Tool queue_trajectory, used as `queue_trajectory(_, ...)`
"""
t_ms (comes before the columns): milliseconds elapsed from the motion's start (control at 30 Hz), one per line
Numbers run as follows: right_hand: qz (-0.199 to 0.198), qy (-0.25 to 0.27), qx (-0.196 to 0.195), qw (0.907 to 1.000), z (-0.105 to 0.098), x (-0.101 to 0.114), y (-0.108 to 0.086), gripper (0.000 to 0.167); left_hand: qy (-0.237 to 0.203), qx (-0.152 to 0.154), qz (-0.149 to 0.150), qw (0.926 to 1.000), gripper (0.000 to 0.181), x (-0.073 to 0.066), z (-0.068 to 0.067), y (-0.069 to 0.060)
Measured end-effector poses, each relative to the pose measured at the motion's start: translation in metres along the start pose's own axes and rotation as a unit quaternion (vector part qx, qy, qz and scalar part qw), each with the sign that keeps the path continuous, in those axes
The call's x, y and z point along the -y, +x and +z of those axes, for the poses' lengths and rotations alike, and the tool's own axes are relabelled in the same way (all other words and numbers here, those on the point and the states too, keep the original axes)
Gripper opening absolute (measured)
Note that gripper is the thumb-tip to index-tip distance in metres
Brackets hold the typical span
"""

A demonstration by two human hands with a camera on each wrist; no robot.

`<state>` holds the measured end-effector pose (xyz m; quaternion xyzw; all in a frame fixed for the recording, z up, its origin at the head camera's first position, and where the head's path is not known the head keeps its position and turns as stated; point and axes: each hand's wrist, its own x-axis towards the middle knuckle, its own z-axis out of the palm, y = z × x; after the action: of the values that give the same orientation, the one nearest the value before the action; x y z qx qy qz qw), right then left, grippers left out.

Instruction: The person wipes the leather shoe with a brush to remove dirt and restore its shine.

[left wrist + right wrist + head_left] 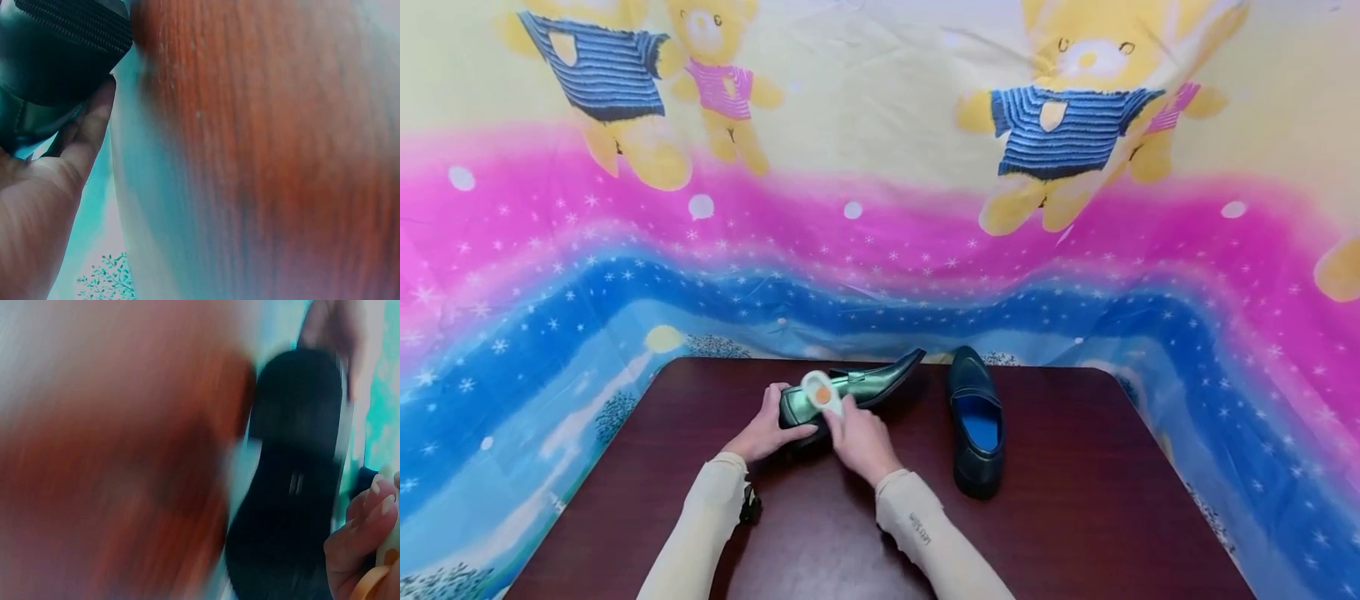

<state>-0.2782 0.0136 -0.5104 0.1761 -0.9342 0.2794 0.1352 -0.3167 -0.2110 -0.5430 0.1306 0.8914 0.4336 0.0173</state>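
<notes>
A shiny black loafer (883, 385) is held tilted above the table, its toe toward the back right. My left hand (767, 427) grips its heel end, thumb on the near side and fingers on the far side. In the left wrist view the ridged heel (62, 56) shows beside that thumb. With my right hand (862, 442) I hold a white, oval-headed, brush-like tool (822, 392) with an orange spot, against the loafer's side near the heel. Its working face is hidden. The right wrist view shows the dark sole (290, 481), blurred.
A second black loafer (977, 467) with a blue insole stands on the table to the right, toe toward the back. The dark red-brown table (1075, 500) ends at a cloth backdrop (865, 250) printed with bears. A small black object hangs at the left cuff (718, 492).
</notes>
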Motion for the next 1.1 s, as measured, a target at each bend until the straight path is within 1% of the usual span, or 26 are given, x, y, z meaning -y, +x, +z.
queue_trajectory(100, 0.032, -0.011, -0.027, 0.9991, -0.012, -0.018, 0.002, 0.031, 0.0, -0.001, -0.026, 0.9997, 0.095, -0.002, -0.002, 0.0)
queue_trajectory(133, 0.034, -0.011, -0.029, 0.9989, -0.015, -0.022, 0.003, 0.031, -0.002, -0.001, -0.031, 0.9995, 0.096, -0.002, -0.003, 0.0)
queue_trajectory(233, 0.032, 0.015, -0.01, 0.9993, -0.019, -0.027, 0.002, 0.031, -0.001, 0.003, -0.03, 0.9996, 0.096, -0.002, -0.003, 0.0)
queue_trajectory(367, 0.018, 0.056, 0.01, 0.9982, -0.013, -0.018, 0.0, 0.03, -0.007, 0.009, -0.021, 0.9997, 0.1, -0.002, -0.001, -0.001)
queue_trajectory(433, -0.002, 0.067, 0.027, 0.9974, -0.007, -0.01, -0.001, 0.03, -0.015, 0.008, -0.021, 0.9996, 0.1, -0.002, -0.001, -0.001)
queue_trajectory(533, -0.038, 0.075, 0.057, 0.9948, 0.001, 0.002, -0.001, 0.03, -0.018, 0.003, -0.006, 0.9998, 0.096, -0.003, 0.0, -0.001)
queue_trajectory(600, -0.052, 0.074, 0.067, 0.9937, 0.006, 0.008, -0.001, 0.03, -0.015, 0.006, 0.008, 0.9998, 0.093, -0.003, 0.0, 0.0)
queue_trajectory(667, -0.057, 0.064, 0.069, 0.9939, 0.011, 0.011, -0.002, 0.029, -0.014, 0.009, 0.019, 0.9997, 0.092, -0.002, -0.001, -0.001)
queue_trajectory(733, -0.056, 0.051, 0.071, 0.9946, 0.013, 0.01, -0.003, 0.029, -0.016, 0.009, 0.02, 0.9996, 0.094, -0.002, -0.001, -0.001)
queue_trajectory(833, -0.06, 0.034, 0.077, 0.9947, 0.015, 0.007, -0.005, 0.031, -0.019, 0.006, 0.011, 0.9997, 0.094, -0.002, -0.001, -0.002)
queue_trajectory(967, -0.061, 0.04, 0.078, 0.9943, 0.011, -0.005, -0.004, 0.033, -0.011, 0.004, -0.002, 0.9999, 0.097, -0.002, -0.001, -0.002)
queue_trajectory(1067, -0.038, 0.049, 0.062, 0.9961, 0.003, -0.019, -0.001, 0.031, -0.009, 0.004, -0.012, 0.9999, 0.101, -0.003, 0.0, -0.001)
queue_trajectory(1100, -0.027, 0.05, 0.051, 0.9971, 0.0, -0.025, 0.0, 0.03, -0.009, 0.005, -0.015, 0.9998, 0.102, -0.002, 0.0, -0.001)
